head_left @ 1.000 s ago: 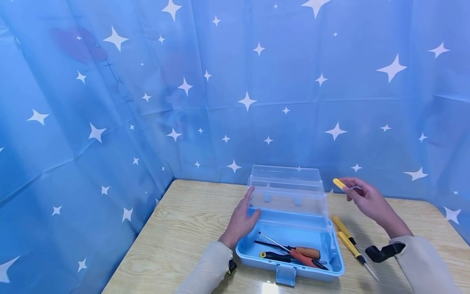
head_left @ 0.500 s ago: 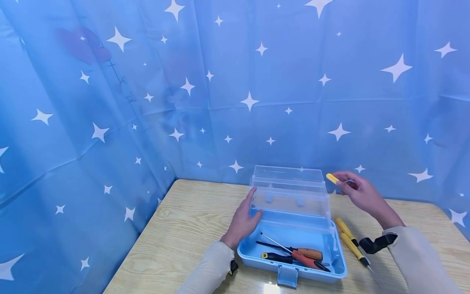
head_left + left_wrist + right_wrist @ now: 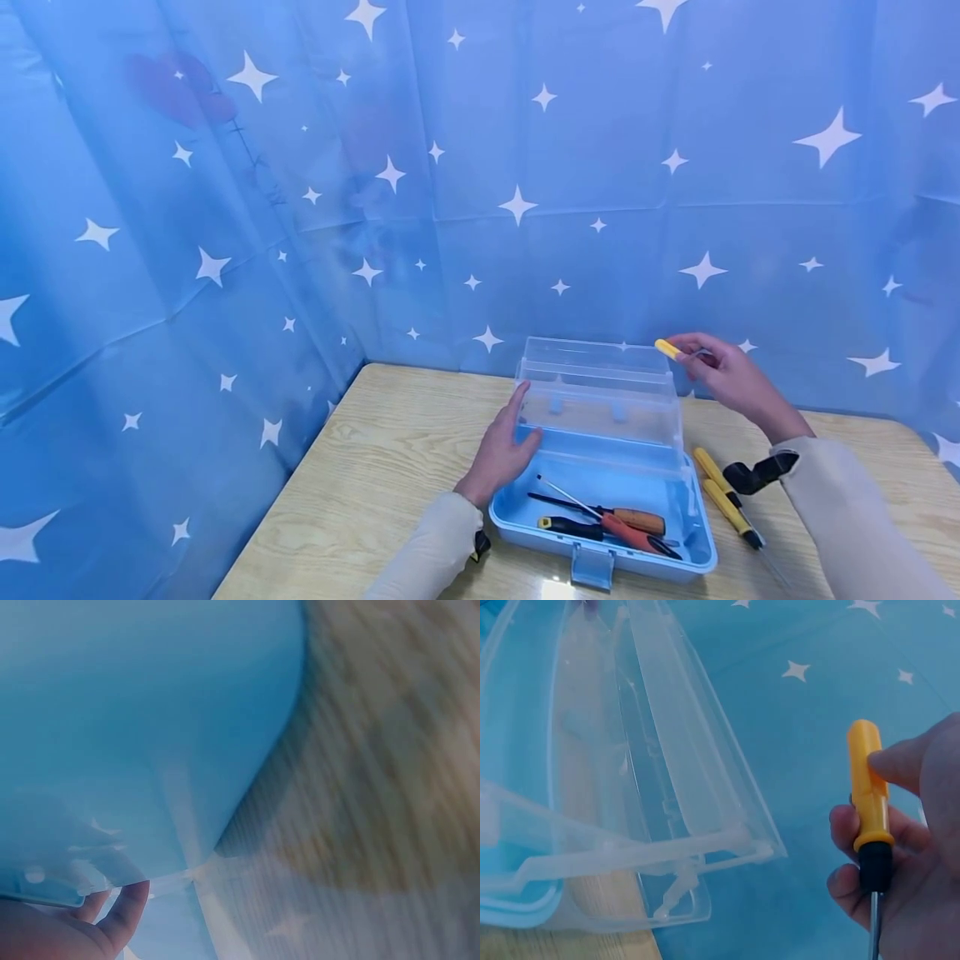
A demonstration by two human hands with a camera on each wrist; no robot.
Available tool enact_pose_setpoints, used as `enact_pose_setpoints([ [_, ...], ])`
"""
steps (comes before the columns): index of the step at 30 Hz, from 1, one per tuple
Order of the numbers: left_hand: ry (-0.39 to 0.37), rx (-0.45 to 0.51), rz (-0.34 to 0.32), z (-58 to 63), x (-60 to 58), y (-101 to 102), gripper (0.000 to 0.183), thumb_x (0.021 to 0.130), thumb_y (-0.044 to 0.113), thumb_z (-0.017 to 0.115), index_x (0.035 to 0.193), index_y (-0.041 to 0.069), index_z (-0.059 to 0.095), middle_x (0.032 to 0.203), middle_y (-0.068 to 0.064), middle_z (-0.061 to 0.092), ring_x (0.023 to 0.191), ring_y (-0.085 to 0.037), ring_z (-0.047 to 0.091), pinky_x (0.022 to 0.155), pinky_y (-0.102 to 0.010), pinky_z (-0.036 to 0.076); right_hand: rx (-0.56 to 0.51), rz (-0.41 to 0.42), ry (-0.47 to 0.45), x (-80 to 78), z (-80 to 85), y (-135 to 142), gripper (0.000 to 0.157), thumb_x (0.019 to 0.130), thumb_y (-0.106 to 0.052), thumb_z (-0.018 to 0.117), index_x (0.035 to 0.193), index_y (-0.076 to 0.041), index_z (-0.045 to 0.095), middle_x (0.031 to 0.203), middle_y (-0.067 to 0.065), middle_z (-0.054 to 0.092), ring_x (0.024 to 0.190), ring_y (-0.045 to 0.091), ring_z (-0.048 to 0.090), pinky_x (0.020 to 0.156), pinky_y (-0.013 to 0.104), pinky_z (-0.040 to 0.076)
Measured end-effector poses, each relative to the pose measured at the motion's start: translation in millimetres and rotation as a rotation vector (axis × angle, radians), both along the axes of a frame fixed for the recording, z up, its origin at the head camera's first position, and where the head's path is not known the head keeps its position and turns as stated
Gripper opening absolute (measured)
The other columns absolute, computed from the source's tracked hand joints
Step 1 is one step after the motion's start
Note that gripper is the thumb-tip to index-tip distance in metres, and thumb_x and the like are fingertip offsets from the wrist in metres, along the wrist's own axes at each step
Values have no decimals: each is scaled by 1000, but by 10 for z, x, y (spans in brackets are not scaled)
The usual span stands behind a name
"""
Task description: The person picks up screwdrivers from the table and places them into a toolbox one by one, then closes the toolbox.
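A light blue toolbox [image 3: 517, 529] with its clear lid [image 3: 592, 408] raised stands on the table. My left hand [image 3: 497, 458] is at the box's left side, index finger extended along the lid's edge and thumb spread over the rim. In the left wrist view, fingers [image 3: 129, 915] show beside the blue wall. My right hand [image 3: 723, 375] is raised beside the lid's upper right corner. It holds a yellow-handled screwdriver [image 3: 868, 784] between thumb and fingers, shaft downward in the right wrist view. Inside the box lie an orange-handled screwdriver [image 3: 637, 521], a red-handled one [image 3: 626, 532] and a black-and-yellow handle [image 3: 572, 527].
Two yellow-handled tools [image 3: 726, 504] lie side by side on the wooden table [image 3: 360, 483], right of the box, under my right forearm. The latch [image 3: 592, 567] hangs down at the box's front. A blue star-patterned curtain [image 3: 450, 208] encloses the back and left.
My right hand has moved left and slightly up with the yellow screwdriver, closer to the lid's corner. The left hand stays at the box. The whole view has shifted slightly.
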State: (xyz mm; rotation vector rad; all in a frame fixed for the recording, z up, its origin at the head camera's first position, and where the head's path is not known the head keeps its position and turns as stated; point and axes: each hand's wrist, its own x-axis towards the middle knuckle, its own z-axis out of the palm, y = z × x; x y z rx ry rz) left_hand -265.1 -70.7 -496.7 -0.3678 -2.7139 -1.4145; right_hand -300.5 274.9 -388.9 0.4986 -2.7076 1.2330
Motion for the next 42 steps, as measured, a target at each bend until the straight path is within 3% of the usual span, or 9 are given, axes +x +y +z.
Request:
enact_pose_setpoints([
  [7, 4, -6, 3, -3, -8, 9, 71, 99, 35, 55, 156, 47, 13, 160, 3, 33, 135, -25, 48, 107, -49, 45, 24, -4, -21, -95, 27, -77, 41, 106, -32, 46, 137, -7, 52, 107, 19, 57, 73, 21, 54, 52, 30, 43],
  [18, -15, 16, -9, -6, -6, 25, 71, 99, 35, 55, 155, 48, 13, 160, 4, 32, 138, -23, 46, 110, -47, 43, 26, 46, -27, -211, 53, -214, 40, 105, -30, 48, 138, -8, 53, 103, 16, 61, 76, 33, 56, 48, 30, 39],
  [25, -14, 17, -10, -9, -10, 24, 71, 99, 35, 56, 156, 47, 14, 160, 5, 32, 139, -23, 45, 111, -47, 42, 25, 79, -35, -293, 35, -312, 37, 105, -25, 49, 136, -7, 54, 103, 16, 61, 75, 31, 55, 53, 29, 45],
  [32, -11, 18, -9, 12, -13, 17, 72, 99, 35, 56, 155, 49, 13, 159, 3, 34, 136, -24, 47, 109, -48, 44, 27, 101, -48, -332, -11, -415, 33, 104, -22, 52, 133, -7, 56, 96, 16, 60, 72, 35, 54, 46, 28, 41],
  [42, -16, 12, 1, 17, -7, -12, 72, 99, 35, 56, 154, 52, 13, 159, 3, 35, 137, -24, 47, 109, -49, 44, 35, 170, -42, -372, -64, -611, 29, 103, -17, 52, 130, -8, 58, 99, 18, 62, 77, 38, 57, 53, 30, 48],
])
